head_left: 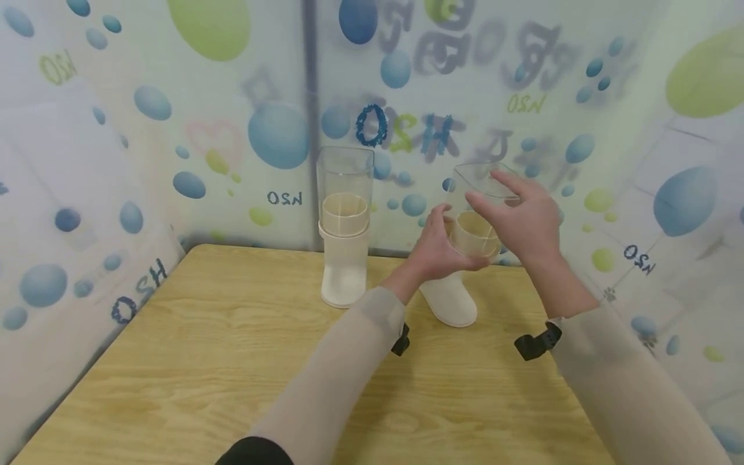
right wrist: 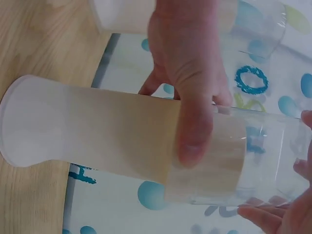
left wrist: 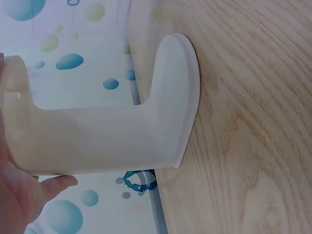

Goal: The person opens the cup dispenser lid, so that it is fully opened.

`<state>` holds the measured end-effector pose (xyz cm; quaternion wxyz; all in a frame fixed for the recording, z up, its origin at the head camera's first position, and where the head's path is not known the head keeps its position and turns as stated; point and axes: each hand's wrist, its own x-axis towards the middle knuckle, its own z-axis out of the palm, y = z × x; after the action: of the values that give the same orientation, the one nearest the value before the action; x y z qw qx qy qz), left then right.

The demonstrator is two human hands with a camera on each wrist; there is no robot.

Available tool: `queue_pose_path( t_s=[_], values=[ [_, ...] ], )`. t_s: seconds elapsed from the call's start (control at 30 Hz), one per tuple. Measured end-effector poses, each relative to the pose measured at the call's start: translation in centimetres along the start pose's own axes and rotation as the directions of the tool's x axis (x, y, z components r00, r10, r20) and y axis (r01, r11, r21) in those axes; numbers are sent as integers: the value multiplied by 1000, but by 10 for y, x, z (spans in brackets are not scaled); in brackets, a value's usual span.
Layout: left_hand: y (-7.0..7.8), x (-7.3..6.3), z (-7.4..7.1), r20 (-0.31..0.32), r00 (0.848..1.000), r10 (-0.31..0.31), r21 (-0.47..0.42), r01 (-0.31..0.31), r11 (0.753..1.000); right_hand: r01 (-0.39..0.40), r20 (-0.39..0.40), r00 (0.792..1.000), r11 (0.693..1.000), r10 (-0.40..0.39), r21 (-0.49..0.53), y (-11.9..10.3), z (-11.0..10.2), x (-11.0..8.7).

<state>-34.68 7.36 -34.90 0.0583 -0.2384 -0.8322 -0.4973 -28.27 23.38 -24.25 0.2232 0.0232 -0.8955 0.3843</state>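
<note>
Above the table point(head_left: 261, 361), the head view has the left hand point(head_left: 437, 248) gripping the top of a cream stand point(head_left: 453, 305) and the right hand point(head_left: 523, 219) pinching a clear cup point(head_left: 464, 184), apparently fitting it. Left wrist view: the stand's smooth foot touches the table. Right wrist view: the see-through cup overlaps the stand's top; even pressure seems needed next.

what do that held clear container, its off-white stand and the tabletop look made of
Container: glossy, glass or clear plastic; the backdrop shows through and its edges glint. Stand: probably moulded plastic, smooth and satin, from its even colour and rounded edges. Tabletop: wood or wood-look laminate, low sheen, judging by its grain.
</note>
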Motion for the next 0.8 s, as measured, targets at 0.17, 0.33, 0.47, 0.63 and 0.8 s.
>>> queue_pose_path(
  t_s=[0.17,0.33,0.47,0.63,0.8],
  values=[
    [-1,2,-1,7,1000,15,-19,-15,1000,-29,3,1000,999,29,22,-1,-2,0],
    [-2,3,-3,5,1000,21,-26,-21,999,26,20,999,999,-25,-21,-4,-3,0],
    [-2,1,-5,14,1000,19,-37,-18,999,-25,25,999,1000,24,13,-5,-5,-2],
    [-2,0,-5,43,999,3,-35,-1,999,86,24,996,994,-84,-69,-7,-4,-5],
    [-3,2,-5,38,999,18,-24,-17,1000,36,16,999,999,-36,-7,-5,-7,-4]
  ],
)
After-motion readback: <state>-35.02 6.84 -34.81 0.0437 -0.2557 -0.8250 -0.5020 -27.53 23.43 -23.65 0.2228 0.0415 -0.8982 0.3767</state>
